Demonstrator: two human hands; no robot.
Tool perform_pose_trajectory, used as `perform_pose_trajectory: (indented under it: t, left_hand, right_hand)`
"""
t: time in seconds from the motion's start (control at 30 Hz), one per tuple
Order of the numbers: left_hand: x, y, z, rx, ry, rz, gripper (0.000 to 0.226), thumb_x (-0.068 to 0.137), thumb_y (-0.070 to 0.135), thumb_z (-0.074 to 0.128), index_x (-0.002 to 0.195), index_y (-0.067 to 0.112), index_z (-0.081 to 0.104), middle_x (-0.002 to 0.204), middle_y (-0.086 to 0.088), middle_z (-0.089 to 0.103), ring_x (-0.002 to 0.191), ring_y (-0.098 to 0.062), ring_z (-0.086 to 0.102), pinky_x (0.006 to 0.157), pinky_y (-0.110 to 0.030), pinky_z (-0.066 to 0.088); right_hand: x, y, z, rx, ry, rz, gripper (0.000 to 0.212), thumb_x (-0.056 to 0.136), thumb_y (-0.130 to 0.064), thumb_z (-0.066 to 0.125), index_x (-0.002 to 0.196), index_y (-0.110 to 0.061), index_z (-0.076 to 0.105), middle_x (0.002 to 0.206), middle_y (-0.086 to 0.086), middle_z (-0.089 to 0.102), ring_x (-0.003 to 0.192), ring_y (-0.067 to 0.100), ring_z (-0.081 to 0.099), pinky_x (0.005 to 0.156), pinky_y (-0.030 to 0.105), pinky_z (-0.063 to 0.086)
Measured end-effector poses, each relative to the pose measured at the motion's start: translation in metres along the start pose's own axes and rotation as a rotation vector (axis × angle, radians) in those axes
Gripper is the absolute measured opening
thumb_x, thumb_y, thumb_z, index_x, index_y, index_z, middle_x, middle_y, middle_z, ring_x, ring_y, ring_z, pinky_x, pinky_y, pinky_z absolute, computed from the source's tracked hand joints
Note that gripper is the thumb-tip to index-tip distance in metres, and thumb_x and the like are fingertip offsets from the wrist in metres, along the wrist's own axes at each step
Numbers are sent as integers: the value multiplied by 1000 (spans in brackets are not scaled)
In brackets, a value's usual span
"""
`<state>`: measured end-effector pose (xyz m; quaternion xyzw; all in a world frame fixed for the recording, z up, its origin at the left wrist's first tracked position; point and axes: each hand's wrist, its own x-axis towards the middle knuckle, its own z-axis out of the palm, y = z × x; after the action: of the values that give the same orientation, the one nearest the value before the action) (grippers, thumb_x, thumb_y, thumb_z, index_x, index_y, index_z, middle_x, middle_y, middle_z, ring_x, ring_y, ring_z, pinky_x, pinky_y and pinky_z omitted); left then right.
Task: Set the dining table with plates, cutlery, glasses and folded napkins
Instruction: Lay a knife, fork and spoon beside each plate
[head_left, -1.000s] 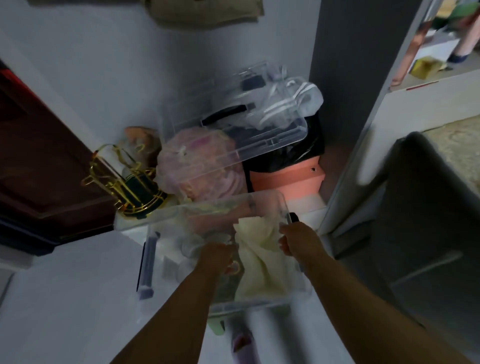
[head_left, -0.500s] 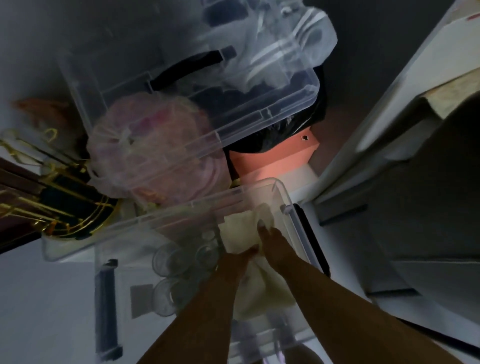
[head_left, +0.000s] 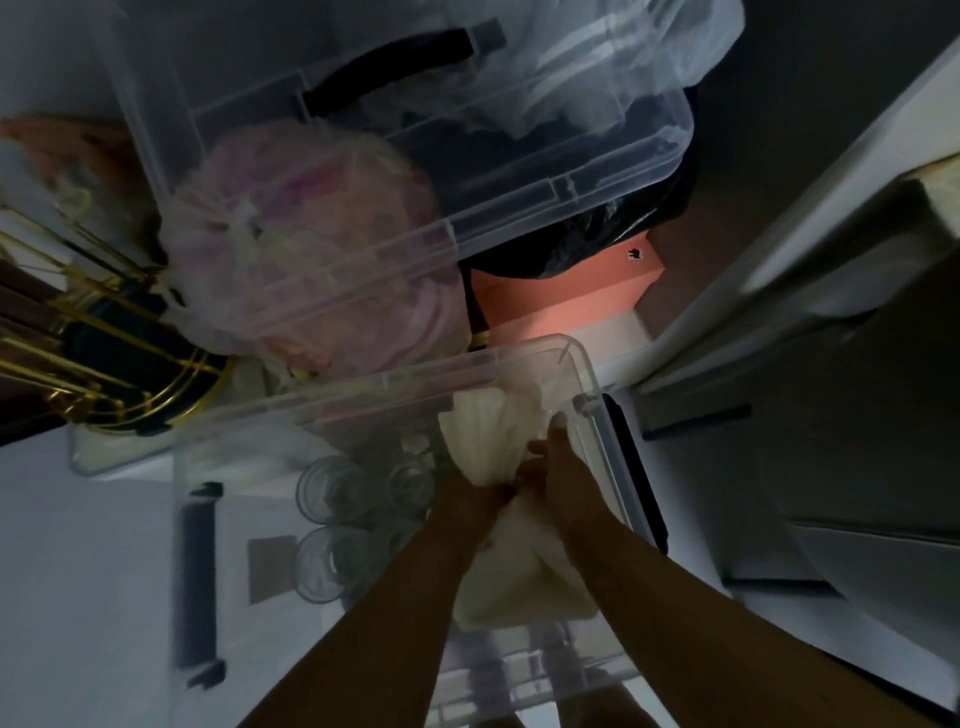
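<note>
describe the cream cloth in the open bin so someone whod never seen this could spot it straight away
Find the open clear plastic bin nearest the camera, in front of the lidded bin and the salmon-coloured box. On its right side, next to the clear glasses, lies the cream cloth, with the left hand and right hand on it. It is the only soft, pale yellow thing in there; its neighbours are see-through glass.

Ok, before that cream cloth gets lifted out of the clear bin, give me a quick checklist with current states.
1. Left hand grip on cream cloth: cannot tell, fingers hidden.
2. Right hand on cloth: ok, touching it.
3. Glasses clear of the cloth: ok, they sit left of it.
4. Clear bin open on top: ok.
5. Cloth free underneath: cannot tell.
</note>
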<state>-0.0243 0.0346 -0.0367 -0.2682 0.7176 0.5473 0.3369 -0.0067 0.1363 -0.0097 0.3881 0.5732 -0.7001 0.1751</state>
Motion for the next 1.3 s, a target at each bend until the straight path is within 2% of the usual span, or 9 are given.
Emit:
perform_pose_trajectory:
  t: [0.2,0.37,0.53,0.7,0.8,0.97,1.07,1.2,1.3]
  left_hand:
    - [-57,29,-74,-188,17,67,57,40,31,86,92,13,73,93,-14,72,90,-31,67,83,-45,54]
    - [-67,27,-139,-4,249,47,39,71,7,82,103,11,61,85,-6,63,76,-20,58,75,-32,48]
    - [-52,3,-160,304,348,-27,62,66,17,85,119,-2,58,116,-23,62,95,-30,59,85,-39,49]
    - [-59,13,-117,664,782,583,53,79,8,69,128,-2,49,124,-23,50,117,-36,45,99,-39,35]
    - [-47,20,-69,628,396,743,28,85,11,55,111,1,61,106,-16,60,99,-27,56,87,-38,48]
    - [15,0,-15,653,-109,241,21,98,11,43,83,12,58,82,-7,57,77,-20,56,64,-15,40]
    - [51,-29,1,430,-138,53,27,101,7,41,75,10,48,69,0,41,64,-9,42,72,-15,48]
    - [80,-47,19,192,-70,-86,21,99,13,50,116,3,57,85,-7,49,71,-13,49,54,-14,42]
    - [93,-54,26,92,-83,-176,17,98,16,50,113,10,55,110,-15,57,96,-25,57,77,-26,48]
  right_hand:
    - [-13,-7,10,46,81,-159,79,82,-80,28,89,-13,69,80,10,67,80,20,62,77,32,47]
    - [-8,8,16,-14,94,-91,42,99,-45,35,79,-17,59,71,2,57,68,13,54,65,24,42]
    - [14,18,1,-588,150,-42,33,104,-24,31,122,-5,53,115,18,56,93,25,55,68,19,39]
    - [28,29,1,-666,136,86,47,103,-40,26,125,-3,47,120,17,55,87,19,45,76,26,34]
    - [38,36,4,-624,142,173,44,102,-41,31,120,-3,47,100,11,52,92,24,51,74,28,34]
    - [61,57,8,-449,114,255,41,94,-50,46,103,-11,58,95,10,61,74,17,58,63,27,46]
    - [72,61,8,-505,121,286,46,94,-51,44,113,-10,54,93,6,55,73,14,54,58,23,42]
    - [83,64,12,-513,164,263,44,97,-47,42,116,-9,55,101,10,59,88,23,59,80,34,50]
    - [87,65,19,-218,124,271,34,99,-39,41,111,-10,55,114,23,58,99,31,59,91,41,49]
